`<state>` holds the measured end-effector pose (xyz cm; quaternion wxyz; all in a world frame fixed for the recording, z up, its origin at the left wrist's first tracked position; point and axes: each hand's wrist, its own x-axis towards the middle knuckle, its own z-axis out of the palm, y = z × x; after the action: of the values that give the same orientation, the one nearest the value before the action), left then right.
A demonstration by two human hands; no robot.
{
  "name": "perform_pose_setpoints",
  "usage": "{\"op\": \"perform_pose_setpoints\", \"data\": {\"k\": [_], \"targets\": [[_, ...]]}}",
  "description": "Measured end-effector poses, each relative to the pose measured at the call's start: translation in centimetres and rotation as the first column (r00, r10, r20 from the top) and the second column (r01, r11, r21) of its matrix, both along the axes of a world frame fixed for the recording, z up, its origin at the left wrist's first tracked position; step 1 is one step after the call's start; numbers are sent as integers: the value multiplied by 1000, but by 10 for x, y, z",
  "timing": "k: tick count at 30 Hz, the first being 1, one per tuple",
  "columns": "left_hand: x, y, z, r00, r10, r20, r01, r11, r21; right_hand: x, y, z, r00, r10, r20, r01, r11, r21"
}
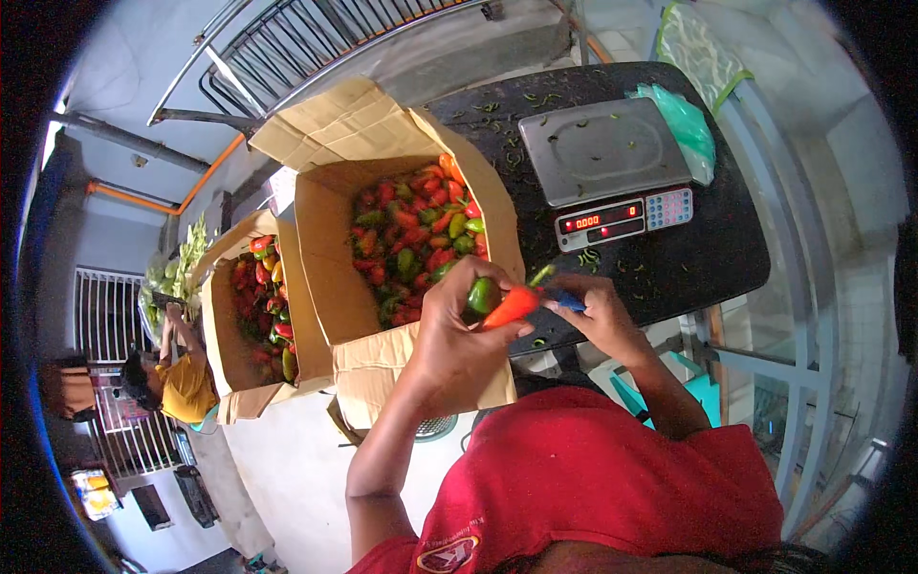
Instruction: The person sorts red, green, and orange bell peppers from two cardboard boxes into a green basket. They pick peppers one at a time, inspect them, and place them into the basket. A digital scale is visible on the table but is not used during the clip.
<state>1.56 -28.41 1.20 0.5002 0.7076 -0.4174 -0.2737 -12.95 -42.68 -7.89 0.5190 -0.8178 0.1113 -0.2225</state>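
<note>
My left hand (457, 343) grips a red pepper (510, 307) and a green pepper (482, 295) together. The red one points its green stem up and to the right. Close to that stem, my right hand (608, 317) holds a small blue tool (569, 298); fingers cover part of it, and its exact kind is unclear. Just beyond my left hand stands an open cardboard box (315, 251) with many red, green and orange peppers (412, 229) inside. The front flap of the box lies under my left forearm.
A digital scale (602, 154) sits on a black table (717, 244) strewn with cut green stems, beside a green plastic bag (692, 133). To the left is a second box (215, 316) of peppers. Farther left, a person in yellow (188, 387) handles green vegetables. A teal container (699, 387) stands below the table.
</note>
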Motion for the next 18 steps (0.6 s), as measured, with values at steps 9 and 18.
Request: {"op": "perform_pose_setpoints", "data": {"k": [9,18], "targets": [[-9,1,-16,938,-6,-345,-54,985,-163,0,7,-23,997,-53,-61,54,998,24],[17,104,45,909,167,-382,-311,881,-356,-30,-2,-107,912,-230,-339,307,932,194]]}}
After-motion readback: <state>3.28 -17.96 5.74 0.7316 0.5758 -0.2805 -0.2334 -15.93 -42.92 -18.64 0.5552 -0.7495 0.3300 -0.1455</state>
